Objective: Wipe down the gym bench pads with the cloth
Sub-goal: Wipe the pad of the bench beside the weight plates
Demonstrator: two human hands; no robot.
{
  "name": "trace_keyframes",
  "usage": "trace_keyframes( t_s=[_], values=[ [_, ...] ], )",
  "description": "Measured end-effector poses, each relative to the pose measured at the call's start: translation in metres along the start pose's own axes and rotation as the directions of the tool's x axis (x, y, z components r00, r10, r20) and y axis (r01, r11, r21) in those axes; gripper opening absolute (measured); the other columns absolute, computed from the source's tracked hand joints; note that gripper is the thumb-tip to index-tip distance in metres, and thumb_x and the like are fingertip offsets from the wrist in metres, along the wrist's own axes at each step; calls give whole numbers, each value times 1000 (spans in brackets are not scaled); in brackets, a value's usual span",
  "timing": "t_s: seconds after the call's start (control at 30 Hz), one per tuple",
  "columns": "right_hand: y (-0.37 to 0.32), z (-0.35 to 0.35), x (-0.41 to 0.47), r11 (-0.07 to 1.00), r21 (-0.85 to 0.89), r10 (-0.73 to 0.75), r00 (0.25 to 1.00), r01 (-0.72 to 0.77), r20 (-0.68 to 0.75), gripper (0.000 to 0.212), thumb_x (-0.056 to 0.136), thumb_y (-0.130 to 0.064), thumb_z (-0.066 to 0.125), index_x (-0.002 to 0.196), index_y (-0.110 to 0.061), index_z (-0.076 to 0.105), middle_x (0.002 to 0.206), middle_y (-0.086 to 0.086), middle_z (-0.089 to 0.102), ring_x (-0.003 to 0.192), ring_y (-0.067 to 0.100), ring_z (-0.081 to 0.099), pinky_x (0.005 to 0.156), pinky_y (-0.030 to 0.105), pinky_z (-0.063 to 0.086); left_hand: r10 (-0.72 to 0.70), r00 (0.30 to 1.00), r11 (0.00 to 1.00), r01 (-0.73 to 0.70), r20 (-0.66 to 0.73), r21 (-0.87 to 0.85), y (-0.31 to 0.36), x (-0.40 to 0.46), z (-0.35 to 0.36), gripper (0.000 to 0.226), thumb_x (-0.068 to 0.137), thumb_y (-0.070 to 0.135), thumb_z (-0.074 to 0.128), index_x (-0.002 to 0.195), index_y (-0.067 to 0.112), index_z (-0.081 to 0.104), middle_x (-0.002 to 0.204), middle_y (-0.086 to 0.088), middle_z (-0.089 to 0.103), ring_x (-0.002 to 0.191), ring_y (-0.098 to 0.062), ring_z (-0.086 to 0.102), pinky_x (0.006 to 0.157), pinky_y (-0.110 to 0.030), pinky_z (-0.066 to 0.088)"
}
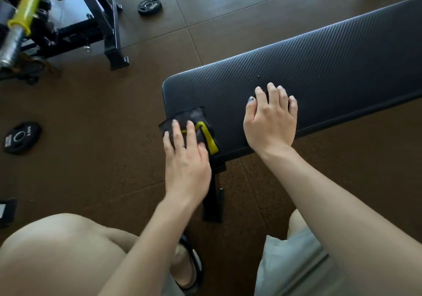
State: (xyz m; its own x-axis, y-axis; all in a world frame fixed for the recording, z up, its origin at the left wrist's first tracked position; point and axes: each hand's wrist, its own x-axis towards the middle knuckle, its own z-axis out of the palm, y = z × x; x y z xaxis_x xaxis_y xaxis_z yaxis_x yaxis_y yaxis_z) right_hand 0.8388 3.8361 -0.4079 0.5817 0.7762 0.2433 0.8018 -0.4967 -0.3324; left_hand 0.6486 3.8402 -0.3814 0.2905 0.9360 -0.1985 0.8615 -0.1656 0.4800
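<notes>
Fingers [175, 131] of the left hand [186, 158] lie straight and slightly spread, pressing flat on a black cloth [191, 126] with a yellow printed mark; nothing is curled round it. The cloth sits on the near left corner of the bench pad [319, 71], its edge overhanging the corner a little. The right hand [270, 122] rests palm down on the same pad, just beside the cloth, fingers loosely bent with their tips touching the ribbed black surface and holding nothing. Small pale specks dot the pad beyond the fingertips. Below the pad a black bench leg [213, 202] meets the brown rubber floor tiles [91, 135]. Two black weight plates [148, 6] [21, 137] lie on the floor; their white lettering is too small to read. A yellow-sleeved barbell [25, 14] rests on a black rack [100, 21] at upper left.
</notes>
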Motion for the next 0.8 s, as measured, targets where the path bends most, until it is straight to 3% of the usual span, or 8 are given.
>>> trace_keyframes(
  t_s=[0.13,0.27,0.4,0.5,0.63,0.8],
  values=[
    [13,-10,9,998,32,-55,997,53,61,62,106,-43,16,154,-17,45,163,11,36,154,29,25,127,50,10,122,993,960,-116,-8,253,6,-4,6,60,109,41,10,166,24,1,173,-1,-12,158,-23,-18,125,-40,-11],
    [40,-13,26,999,-13,-35,999,35,5,58,106,-41,22,151,-14,47,159,11,42,150,30,31,126,50,16,276,959,903,-280,59,326,29,61,7,59,110,43,12,166,26,3,174,0,-7,159,-19,-12,127,-36,-11],
    [39,-7,27,1000,-22,5,999,-6,-43,52,106,-41,30,144,-17,54,152,9,47,146,29,37,123,50,23,221,965,900,-259,145,350,71,123,13,59,110,43,14,166,27,0,174,-1,-10,159,-22,-13,128,-41,-11],
    [39,-7,25,1000,5,8,998,-8,-69,51,107,-40,28,143,-17,56,151,8,50,145,28,38,123,49,24,275,946,887,-319,171,335,73,100,14,59,111,43,14,166,27,-1,174,0,-11,159,-20,-15,127,-39,-13],
    [42,-6,22,1000,17,-14,996,15,-86,55,108,-38,21,145,-15,55,153,10,50,146,28,39,123,49,25,414,895,812,-445,165,378,46,7,24,59,111,45,12,166,28,0,173,3,-7,159,-18,-14,129,-39,-8],
    [43,-5,22,999,33,-28,996,31,-89,56,108,-37,19,147,-14,54,155,11,48,148,29,37,124,50,23,415,896,800,-443,160,405,51,24,24,56,110,48,5,163,35,-4,172,8,-9,158,-14,-15,128,-37,-11]
  ],
)
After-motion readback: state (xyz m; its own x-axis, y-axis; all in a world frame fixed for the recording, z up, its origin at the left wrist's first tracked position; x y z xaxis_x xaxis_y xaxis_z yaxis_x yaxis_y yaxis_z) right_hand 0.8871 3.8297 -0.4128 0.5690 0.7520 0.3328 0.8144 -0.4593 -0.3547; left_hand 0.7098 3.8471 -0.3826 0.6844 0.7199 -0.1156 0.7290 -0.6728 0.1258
